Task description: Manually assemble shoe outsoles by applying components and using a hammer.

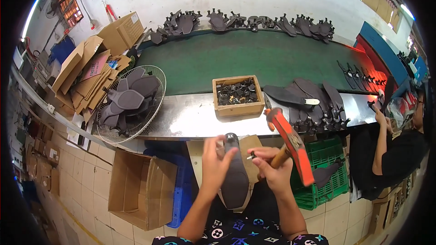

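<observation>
A dark grey shoe sole [234, 177] stands lengthwise before me, its narrow black-tipped end away from me and its broad end near my lap. Beside its upper left edge is my left hand [215, 163], the thumb spread from the fingers and reaching over the sole; nothing shows in its grasp. My right hand [276, 171] grips the wooden handle of a hammer [295, 143] with an orange head. Between that hand's thumb and finger sits a small black piece [251, 156] with a pale tip. A wooden box [239, 111] of small black parts is on the metal ledge ahead.
Stacked soles [313, 102] lie right of the box; a wire basket [159, 104] of soles stands left. Beyond runs a green conveyor belt [218, 54]. A cardboard box [159, 190] and a green crate [343, 177] flank me. Another person [390, 159] works at the right.
</observation>
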`<state>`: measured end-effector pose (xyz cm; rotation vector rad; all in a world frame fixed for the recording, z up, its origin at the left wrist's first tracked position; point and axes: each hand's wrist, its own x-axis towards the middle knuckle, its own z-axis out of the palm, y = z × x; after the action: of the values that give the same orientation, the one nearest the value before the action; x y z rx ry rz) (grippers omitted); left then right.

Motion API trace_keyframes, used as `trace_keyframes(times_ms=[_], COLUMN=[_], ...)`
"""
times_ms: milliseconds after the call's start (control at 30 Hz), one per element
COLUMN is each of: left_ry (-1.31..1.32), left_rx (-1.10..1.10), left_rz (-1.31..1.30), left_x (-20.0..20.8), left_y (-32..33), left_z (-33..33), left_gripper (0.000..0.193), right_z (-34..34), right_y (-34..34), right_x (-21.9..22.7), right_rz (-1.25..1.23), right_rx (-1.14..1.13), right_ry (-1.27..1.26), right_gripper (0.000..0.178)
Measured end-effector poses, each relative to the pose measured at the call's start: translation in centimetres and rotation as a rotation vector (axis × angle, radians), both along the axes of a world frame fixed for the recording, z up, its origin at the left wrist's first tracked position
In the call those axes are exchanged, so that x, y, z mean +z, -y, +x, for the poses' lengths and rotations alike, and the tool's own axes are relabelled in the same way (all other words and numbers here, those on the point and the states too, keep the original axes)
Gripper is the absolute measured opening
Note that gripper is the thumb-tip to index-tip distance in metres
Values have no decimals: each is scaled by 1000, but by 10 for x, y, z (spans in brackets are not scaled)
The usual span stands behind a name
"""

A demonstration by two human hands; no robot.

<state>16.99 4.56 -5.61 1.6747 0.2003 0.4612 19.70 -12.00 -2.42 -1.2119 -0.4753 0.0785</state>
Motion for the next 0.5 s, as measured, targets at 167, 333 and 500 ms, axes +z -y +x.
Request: trace_keyframes(times_ms=[167,333,500], left_ry=[-69,-18,189], left_rx=[-87,-142,-111], left_rz=[554,342,548], left_x=[-24,-46,-36], left_y=[-30,-23,-22], left_z=[47,31,25], left_gripper=[26,22,32], right_z=[45,65,61], right_y=[-8,-14,-13], right_x=[-21,-28,-18], right_rz=[-267,-572,-797], right_rx=[-39,73,83], right_ry=[65,22,294], right_gripper=[16,13,20])
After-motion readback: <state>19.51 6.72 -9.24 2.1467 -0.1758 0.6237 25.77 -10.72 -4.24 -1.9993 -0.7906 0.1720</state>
